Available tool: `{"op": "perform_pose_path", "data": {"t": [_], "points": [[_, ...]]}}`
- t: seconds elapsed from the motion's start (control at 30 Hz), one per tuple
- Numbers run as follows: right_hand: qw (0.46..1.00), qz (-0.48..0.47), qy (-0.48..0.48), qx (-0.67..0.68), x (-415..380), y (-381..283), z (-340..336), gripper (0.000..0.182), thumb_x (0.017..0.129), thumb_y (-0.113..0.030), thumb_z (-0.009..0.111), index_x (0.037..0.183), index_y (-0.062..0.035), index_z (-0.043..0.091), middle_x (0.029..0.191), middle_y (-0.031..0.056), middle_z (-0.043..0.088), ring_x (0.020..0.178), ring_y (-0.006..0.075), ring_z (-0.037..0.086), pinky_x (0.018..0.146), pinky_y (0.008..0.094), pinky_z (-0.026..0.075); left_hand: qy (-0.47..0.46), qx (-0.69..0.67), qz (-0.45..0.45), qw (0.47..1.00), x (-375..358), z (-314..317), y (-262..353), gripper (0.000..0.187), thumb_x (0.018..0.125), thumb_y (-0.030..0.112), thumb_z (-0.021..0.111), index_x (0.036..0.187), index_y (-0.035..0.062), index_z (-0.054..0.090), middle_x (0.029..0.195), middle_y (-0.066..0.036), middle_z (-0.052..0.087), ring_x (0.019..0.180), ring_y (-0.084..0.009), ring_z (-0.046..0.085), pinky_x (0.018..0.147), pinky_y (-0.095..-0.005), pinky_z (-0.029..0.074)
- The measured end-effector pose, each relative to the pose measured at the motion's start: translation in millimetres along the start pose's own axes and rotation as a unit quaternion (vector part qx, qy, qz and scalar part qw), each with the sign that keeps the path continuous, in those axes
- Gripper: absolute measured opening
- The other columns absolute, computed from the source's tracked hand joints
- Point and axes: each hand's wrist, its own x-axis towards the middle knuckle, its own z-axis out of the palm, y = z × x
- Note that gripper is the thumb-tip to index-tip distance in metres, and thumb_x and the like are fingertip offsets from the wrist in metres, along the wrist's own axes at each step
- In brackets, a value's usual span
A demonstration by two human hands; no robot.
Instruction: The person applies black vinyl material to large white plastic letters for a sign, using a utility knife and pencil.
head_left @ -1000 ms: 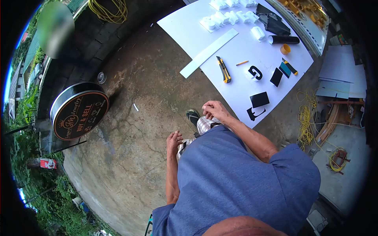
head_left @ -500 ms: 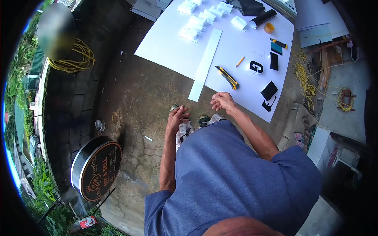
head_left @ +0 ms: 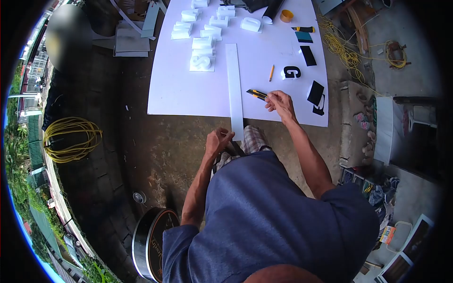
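Right hand [head_left: 280, 106]: fingers half-curled, now at the yellow-black cutter's [head_left: 257, 95] handle end; grip can't be told. Left hand [head_left: 218, 140]: fingers bunched, drawn up to the white strip's [head_left: 234, 89] near end; contact unclear. Both hands nearer the desk [head_left: 174, 101] than before. From cutter: strip, 9 o'clock; black-faced G [head_left: 286, 72], 2 o'clock.

Open-air work area in soft daylight. White-topped table [head_left: 188, 96] on stained brown concrete floor [head_left: 151, 160]. Left: dark block wall [head_left: 106, 188], coiled yellow hose [head_left: 71, 158] beside it, green plants [head_left: 14, 174] beyond. Lower left: round black sign [head_left: 163, 236], partly hidden. Upper left: stacked pale sheets [head_left: 130, 40]. Right: tangled yellow cord [head_left: 347, 49], rough concrete step [head_left: 349, 137] with slippers [head_left: 362, 118], upright white panel [head_left: 383, 127], paler grey paving [head_left: 377, 70]. Edges dark, curved.
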Motion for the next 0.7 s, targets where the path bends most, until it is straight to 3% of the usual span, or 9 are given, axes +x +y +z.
{"op": "perform_pose_path", "data": {"t": [0.07,0.13,0.2,0.27,0.4,0.57,0.6,0.7], "points": [[0.998,-0.040,0.027,-0.039,45.6,-33.3,-12.2,0.026,0.102,-0.021,0.063,0.111,0.0021,0.066,0.092,0.0104,0.072,0.073,0.0157,0.070,0.060,0.0269,0.056,0.002,0.086,0.000,0.996,8.7,3.7,11.4,0.056,0.082,0.051,0.077,0.101,-0.0017,0.075,0.091,-0.022,0.075,0.087,-0.0355,0.073,0.079,-0.0451,0.057],[0.994,-0.083,0.029,-0.071,111.1,-54.7,-31.0,0.025,0.102,-0.019,0.063,0.115,0.0015,0.066,0.095,0.0104,0.073,0.078,0.0179,0.071,0.066,0.0287,0.059,-0.011,0.076,-0.025,0.997,17.8,11.7,18.1,0.055,0.081,0.053,0.077,0.096,0.0000,0.076,0.088,-0.021,0.074,0.086,-0.0366,0.073,0.077,-0.0455,0.056],[0.986,-0.115,0.028,-0.119,175.2,-78.4,-45.0,0.028,0.100,-0.017,0.063,0.120,0.0019,0.064,0.103,0.0127,0.070,0.086,0.0218,0.072,0.071,0.0308,0.060,0.016,0.049,-0.038,0.998,17.0,16.2,32.1,0.045,0.085,0.045,0.075,0.097,0.0019,0.078,0.086,-0.018,0.076,0.081,-0.0327,0.074,0.076,-0.0420,0.057],[0.989,-0.079,0.015,-0.126,249.8,-92.9,-60.8,0.033,0.099,-0.016,0.065,0.125,0.0036,0.059,0.109,0.0154,0.067,0.089,0.0259,0.073,0.071,0.0334,0.062,0.035,0.008,-0.043,0.998,16.8,18.7,39.9,0.034,0.084,0.033,0.076,0.100,0.0023,0.076,0.088,-0.018,0.075,0.082,-0.0334,0.073,0.075,-0.0432,0.056],[0.986,-0.042,0.015,-0.160,384.8,-102.6,-94.4,0.042,0.097,-0.016,0.069,0.129,0.0060,0.054,0.109,0.0188,0.065,0.082,0.0299,0.074,0.064,0.0355,0.065,0.099,0.027,-0.062,0.993,16.2,32.0,49.7,0.031,0.086,0.033,0.076,0.091,0.0022,0.070,0.082,-0.017,0.073,0.081,-0.0349,0.072,0.074,-0.0441,0.056],[0.973,-0.040,0.029,-0.224,501.1,-109.9,-127.9,0.035,0.097,-0.022,0.068,0.118,0.0055,0.059,0.101,0.0171,0.066,0.079,0.0311,0.074,0.064,0.0360,0.064,0.161,0.108,0.034,0.980,21.9,45.8,59.5,0.047,0.085,0.033,0.078,0.117,0.0046,0.059,0.094,-0.014,0.069,0.088,-0.0338,0.070,0.074,-0.0436,0.056],[0.970,-0.022,0.033,-0.241,507.6,-115.9,-123.8,0.034,0.097,-0.023,0.069,0.114,0.0049,0.060,0.099,0.0169,0.065,0.078,0.0311,0.073,0.064,0.0364,0.064,0.146,0.121,0.038,0.981,25.5,48.1,59.6,0.053,0.085,0.034,0.079,0.122,0.0052,0.055,0.101,-0.015,0.065,0.092,-0.0341,0.068,0.075,-0.0445,0.056],[0.965,0.029,0.044,-0.259,559.2,-110.9,-140.7,0.033,0.097,-0.027,0.070,0.106,0.0030,0.060,0.094,0.0164,0.065,0.075,0.0305,0.072,0.063,0.0373,0.064,0.128,0.128,0.010,0.983,26.4,43.6,73.8,0.056,0.084,0.032,0.079,0.125,0.0054,0.052,0.101,-0.015,0.064,0.093,-0.0347,0.067,0.076,-0.0435,0.056]]}}
